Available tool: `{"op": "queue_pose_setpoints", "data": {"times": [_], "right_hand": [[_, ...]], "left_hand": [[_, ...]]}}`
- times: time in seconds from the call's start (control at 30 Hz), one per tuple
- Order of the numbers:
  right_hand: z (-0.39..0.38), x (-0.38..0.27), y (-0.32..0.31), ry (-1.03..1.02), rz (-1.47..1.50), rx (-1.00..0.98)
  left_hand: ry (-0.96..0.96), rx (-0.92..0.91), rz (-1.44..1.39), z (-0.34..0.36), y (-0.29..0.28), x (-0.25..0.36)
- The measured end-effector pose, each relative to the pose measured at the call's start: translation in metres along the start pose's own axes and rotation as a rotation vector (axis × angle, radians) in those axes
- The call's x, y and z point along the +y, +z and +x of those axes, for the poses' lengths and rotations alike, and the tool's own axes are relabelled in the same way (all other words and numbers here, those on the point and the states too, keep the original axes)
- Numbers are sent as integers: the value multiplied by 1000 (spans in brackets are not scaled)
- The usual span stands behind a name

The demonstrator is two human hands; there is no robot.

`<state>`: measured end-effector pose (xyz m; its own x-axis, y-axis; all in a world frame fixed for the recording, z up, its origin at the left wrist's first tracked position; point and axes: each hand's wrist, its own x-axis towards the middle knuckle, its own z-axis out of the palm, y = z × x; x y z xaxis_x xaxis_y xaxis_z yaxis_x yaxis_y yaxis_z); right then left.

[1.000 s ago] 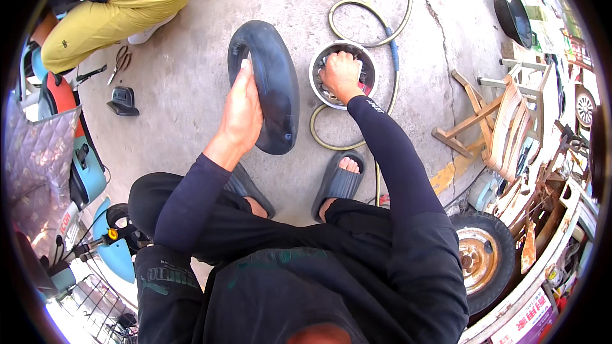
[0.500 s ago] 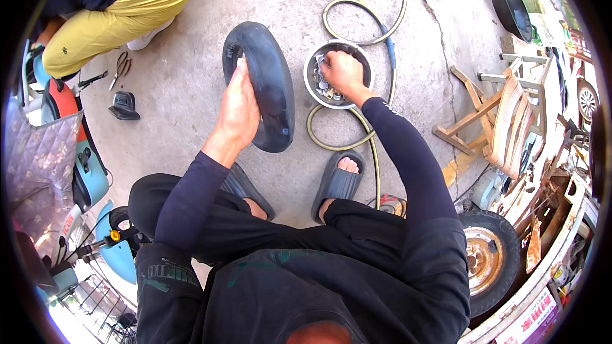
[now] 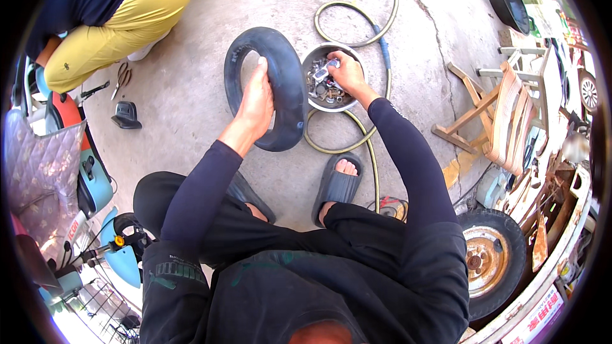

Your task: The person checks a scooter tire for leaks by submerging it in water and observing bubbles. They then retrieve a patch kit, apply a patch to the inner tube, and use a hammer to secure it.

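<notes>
1. The round grey metal bowl (image 3: 317,55) of mixed small metal parts (image 3: 330,94) sits on the concrete floor, under the right hand (image 3: 349,75).
2. The black rubber ring-shaped inner tube (image 3: 288,83) stands tilted just left of the bowl, its near wall edge almost meeting the rim in view; contact cannot be told.
3. The tube's long axis runs away from the person, roughly alongside the bowl.
4. The left hand (image 3: 256,103), farther from the bowl, grasps the tube, thumb along its opening.
5. The right hand's fingers bend at a small pale piece (image 3: 320,74) inside the bowl; whether they grip it cannot be told.
</notes>
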<state>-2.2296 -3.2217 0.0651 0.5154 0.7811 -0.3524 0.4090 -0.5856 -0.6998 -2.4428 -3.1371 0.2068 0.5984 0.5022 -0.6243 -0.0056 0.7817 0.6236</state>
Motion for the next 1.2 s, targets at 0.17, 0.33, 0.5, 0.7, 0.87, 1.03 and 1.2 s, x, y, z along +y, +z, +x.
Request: {"op": "queue_pose_setpoints", "data": {"times": [0.17, 0.33, 0.5, 0.7, 0.87, 1.03, 1.2], "right_hand": [[3, 22, -6, -26, 65, -20], [-8, -8, -22, 21, -386, -69], [-11, 1, -59, 190, 68, -46], [-36, -22, -121, 313, 738, -52], [-52, -73, -145, 206, 774, -122], [-67, -148, -156, -32, 713, -207], [-78, -202, -146, -189, 707, -265]], "left_hand": [[-72, -13, 87, 19, 15, -11], [-9, 65, 34, 29, 18, -24], [-102, 45, 78, 53, 6, -48], [-149, 143, 381, 48, 25, -53], [519, 216, 651, 22, 50, -19], [768, -88, 1075, -33, 77, 58], [720, -52, 855, -63, 64, 73]]}}
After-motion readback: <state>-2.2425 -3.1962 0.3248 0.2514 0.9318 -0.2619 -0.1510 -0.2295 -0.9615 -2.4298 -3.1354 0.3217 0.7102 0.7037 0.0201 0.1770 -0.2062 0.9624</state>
